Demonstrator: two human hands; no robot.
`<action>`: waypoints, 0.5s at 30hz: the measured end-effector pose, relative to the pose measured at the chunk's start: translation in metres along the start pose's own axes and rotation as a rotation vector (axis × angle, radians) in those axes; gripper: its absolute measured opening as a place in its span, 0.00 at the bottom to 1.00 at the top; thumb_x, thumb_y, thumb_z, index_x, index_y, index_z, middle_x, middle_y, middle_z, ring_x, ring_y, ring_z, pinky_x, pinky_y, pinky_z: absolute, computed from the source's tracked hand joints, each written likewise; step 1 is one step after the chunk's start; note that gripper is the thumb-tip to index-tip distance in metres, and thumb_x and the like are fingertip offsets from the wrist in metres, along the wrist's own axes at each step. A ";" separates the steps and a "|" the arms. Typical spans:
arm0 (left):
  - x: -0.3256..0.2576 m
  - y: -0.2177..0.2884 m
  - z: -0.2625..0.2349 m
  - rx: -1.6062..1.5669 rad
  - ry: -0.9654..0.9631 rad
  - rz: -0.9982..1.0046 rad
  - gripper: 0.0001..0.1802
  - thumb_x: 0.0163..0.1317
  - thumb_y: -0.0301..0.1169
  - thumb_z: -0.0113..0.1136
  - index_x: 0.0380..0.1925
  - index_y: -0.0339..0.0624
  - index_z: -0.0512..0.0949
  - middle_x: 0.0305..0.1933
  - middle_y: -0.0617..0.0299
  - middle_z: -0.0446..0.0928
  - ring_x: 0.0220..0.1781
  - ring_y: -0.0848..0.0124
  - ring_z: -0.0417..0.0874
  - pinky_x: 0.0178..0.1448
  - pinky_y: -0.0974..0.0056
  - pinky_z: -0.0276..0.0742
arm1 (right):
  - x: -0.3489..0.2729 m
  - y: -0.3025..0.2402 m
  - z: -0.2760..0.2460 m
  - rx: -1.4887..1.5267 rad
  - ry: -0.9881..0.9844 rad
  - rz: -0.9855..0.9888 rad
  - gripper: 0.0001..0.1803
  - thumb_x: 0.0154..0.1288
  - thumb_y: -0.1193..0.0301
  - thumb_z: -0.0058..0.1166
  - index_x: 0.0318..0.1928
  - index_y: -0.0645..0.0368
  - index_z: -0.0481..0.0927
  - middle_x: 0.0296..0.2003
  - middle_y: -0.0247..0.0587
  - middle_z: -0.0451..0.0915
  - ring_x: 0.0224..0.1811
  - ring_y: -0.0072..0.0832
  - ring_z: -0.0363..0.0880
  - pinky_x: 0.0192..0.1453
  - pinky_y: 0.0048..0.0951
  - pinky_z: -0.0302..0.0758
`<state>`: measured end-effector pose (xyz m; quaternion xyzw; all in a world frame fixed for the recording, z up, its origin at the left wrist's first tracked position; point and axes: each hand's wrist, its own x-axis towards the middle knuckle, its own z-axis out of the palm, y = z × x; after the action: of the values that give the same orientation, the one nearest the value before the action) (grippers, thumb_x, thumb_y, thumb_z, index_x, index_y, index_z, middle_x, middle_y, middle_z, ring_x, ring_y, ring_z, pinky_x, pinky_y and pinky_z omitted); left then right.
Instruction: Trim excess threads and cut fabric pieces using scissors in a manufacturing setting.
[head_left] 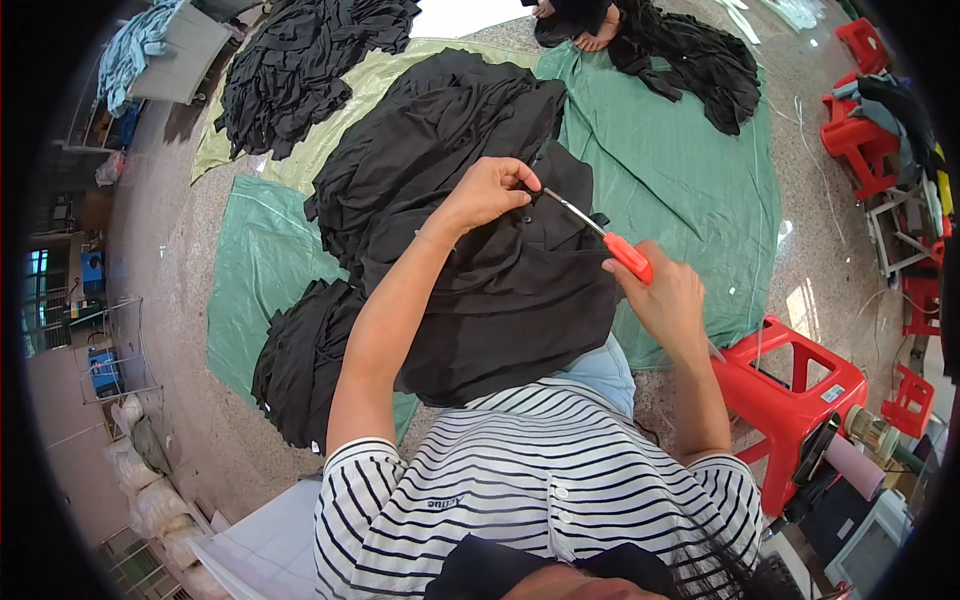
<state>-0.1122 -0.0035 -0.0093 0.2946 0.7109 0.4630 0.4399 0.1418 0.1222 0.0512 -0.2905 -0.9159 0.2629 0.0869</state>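
Observation:
My right hand [664,300] is wrapped round the red handle of a slim tool with a thin metal shaft [574,212]; whether it is a seam ripper or a small blade I cannot tell. The shaft slants up and left to my left hand [490,196]. There the thumb and index finger are pinched at the shaft's tip, on a small dark bit that looks like black cloth. Beneath both hands a black garment [510,340] drapes over my lap. It runs into a large heap of black garments [430,120] in front of me.
Green sheeting [690,200] covers the floor. More black heaps lie at the left [310,370] and far left [290,70]. A person's bare foot [600,30] shows beside a far black pile [690,60]. A red stool [800,370] stands close at my right.

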 end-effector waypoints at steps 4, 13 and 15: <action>-0.017 0.006 0.011 -0.115 0.032 0.086 0.08 0.59 0.14 0.58 0.37 0.34 0.77 0.35 0.65 0.80 0.37 0.82 0.78 0.44 0.75 0.73 | -0.001 -0.003 -0.004 0.072 0.022 -0.009 0.21 0.60 0.52 0.63 0.31 0.58 0.77 0.17 0.47 0.77 0.21 0.49 0.78 0.25 0.45 0.70; -0.053 0.018 0.019 -0.165 0.089 0.130 0.13 0.62 0.15 0.55 0.47 0.33 0.77 0.45 0.64 0.79 0.42 0.81 0.77 0.49 0.76 0.73 | -0.018 -0.013 -0.022 0.168 0.031 0.005 0.18 0.59 0.55 0.64 0.36 0.57 0.80 0.19 0.45 0.79 0.22 0.47 0.79 0.26 0.41 0.72; -0.061 0.025 0.019 -0.231 0.094 0.128 0.13 0.62 0.15 0.56 0.48 0.33 0.77 0.46 0.64 0.79 0.41 0.81 0.78 0.48 0.76 0.73 | -0.018 -0.014 -0.021 0.196 0.036 0.015 0.18 0.59 0.55 0.65 0.36 0.56 0.80 0.19 0.45 0.79 0.22 0.47 0.79 0.27 0.41 0.72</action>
<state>-0.0678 -0.0358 0.0316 0.2647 0.6522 0.5824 0.4067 0.1562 0.1108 0.0764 -0.2920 -0.8820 0.3466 0.1293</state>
